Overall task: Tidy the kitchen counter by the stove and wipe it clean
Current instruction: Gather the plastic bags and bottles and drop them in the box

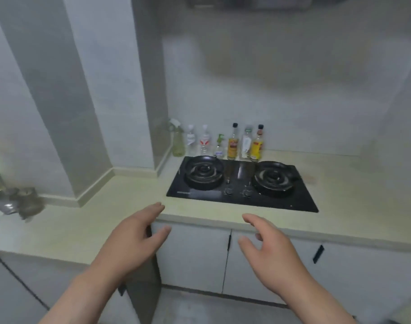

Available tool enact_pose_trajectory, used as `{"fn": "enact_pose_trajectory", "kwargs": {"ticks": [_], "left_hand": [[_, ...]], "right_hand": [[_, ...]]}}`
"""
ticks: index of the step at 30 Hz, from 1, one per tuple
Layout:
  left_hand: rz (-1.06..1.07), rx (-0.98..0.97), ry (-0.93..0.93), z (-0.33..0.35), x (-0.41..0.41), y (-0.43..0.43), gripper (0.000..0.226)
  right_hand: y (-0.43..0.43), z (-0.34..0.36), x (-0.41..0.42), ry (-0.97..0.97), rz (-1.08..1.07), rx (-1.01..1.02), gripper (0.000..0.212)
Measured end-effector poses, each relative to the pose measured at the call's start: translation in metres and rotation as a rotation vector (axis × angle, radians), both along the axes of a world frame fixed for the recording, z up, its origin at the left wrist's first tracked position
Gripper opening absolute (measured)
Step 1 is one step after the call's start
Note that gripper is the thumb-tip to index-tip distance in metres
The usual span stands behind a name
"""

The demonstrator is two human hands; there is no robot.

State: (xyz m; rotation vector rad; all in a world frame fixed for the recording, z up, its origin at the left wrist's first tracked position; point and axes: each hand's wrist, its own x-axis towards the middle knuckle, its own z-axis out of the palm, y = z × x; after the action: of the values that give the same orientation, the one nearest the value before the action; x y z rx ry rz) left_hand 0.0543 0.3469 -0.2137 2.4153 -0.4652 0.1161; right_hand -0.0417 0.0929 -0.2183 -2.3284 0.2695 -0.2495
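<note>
Hovering just in front of the counter's [120, 190] front edge, the left hand [132, 242] and right hand [272, 251] both have fingers loosely spread, holding and touching nothing. The counter bends in an L, its long run going left to right under the wall. Set into it, the black stove [237, 174] lies lengthwise along that run, knobs toward the front edge. Bottles [232, 146] stand upright in a row along the back edge behind the stove, a spray bottle [178, 143] at the left end. Metal things [17, 202] at the counter's far left are blurred and partly cut off, too unclear to name
</note>
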Motion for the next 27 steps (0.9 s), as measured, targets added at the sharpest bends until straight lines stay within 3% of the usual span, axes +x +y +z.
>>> {"fn": "enact_pose_trajectory", "kwargs": {"ticks": [13,27], "left_hand": [[-0.433,-0.028,-0.036,0.027,-0.015,-0.255,0.052],[-0.443,0.024,0.064,-0.018,0.101,-0.423,0.047]], "right_hand": [[-0.21,0.027,-0.115,-0.1,-0.495,0.027,0.043],[-0.381,0.004,-0.032,0.081,-0.586,0.04,0.042]]}}
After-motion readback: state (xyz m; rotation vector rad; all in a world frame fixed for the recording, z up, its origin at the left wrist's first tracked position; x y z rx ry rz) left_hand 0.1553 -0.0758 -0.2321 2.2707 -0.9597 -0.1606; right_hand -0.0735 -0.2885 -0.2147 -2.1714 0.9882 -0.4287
